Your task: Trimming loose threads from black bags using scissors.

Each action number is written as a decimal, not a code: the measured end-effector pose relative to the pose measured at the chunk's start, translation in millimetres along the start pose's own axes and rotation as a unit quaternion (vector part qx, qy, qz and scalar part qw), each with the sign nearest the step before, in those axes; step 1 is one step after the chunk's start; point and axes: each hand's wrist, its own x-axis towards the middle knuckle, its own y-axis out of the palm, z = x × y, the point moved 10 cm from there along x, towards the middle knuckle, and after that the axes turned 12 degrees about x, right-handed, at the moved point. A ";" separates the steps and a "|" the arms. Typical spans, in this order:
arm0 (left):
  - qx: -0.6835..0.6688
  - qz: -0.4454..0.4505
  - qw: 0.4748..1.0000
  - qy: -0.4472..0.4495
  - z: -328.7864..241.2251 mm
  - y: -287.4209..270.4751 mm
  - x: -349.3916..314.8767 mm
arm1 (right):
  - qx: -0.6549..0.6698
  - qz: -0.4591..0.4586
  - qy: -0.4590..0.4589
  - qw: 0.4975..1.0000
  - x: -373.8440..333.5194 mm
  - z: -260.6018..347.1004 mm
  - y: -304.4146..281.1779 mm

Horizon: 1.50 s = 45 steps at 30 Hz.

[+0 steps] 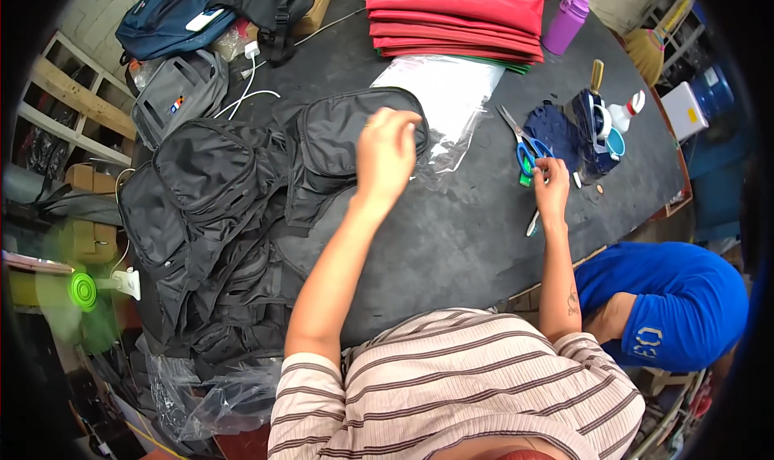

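Note:
My left hand [385, 155] is over the right edge of a black bag [332, 133], its fingers curled in and the thumb near the index finger. Whatever may be between those fingertips is too small to make out. On the right side of the table, my right hand [551, 184] has its fingers closed at the blue handles of a pair of scissors [523, 150]. The blades point away from me. A small green item [526, 174] is beside the handles. More black bags [205, 166] are heaped along the left of the table.
Folded red fabric [455, 16] is stacked at the far side, with clear plastic [439, 85] before it. A purple bottle [567, 24], dark blue cloth [556, 131] and a caddy [595, 129] stand or lie at right. A person in a blue shirt [685, 299] bends beside the table.

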 end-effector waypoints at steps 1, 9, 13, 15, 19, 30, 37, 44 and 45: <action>0.077 0.020 0.996 0.045 3.7 25.8 -6.4 | 0.001 0.001 0.000 1.000 1.8 0.4 1.0; 0.148 0.054 0.983 0.095 13.7 48.5 -27.1 | 0.030 -0.013 0.188 0.982 -9.1 -73.6 -31.3; 0.030 -0.001 0.998 0.049 -30.2 -16.1 -13.7 | -0.038 -0.007 0.154 0.987 -6.6 -97.1 -42.3; -0.025 0.032 0.999 -0.022 -19.7 -16.2 -27.7 | -0.036 0.015 0.167 0.985 3.4 -94.9 -34.3; 0.006 0.078 0.997 -0.024 -13.4 6.9 -62.4 | -0.118 0.164 0.251 0.947 10.6 -76.1 4.5; 0.189 0.151 0.962 0.129 -22.6 79.5 -93.1 | -0.267 0.183 0.354 0.878 32.1 -85.1 -14.9; -0.033 -0.015 0.998 -0.059 -15.0 31.8 -76.5 | 0.012 0.034 0.151 0.988 30.9 -29.3 -51.8; -0.217 -0.094 0.943 -0.234 15.8 0.2 -75.5 | 0.321 0.069 0.022 0.944 1.3 173.4 22.8; -0.261 -0.101 0.927 -0.249 18.8 -0.2 -76.2 | 0.322 0.084 0.004 0.943 0.6 190.0 28.0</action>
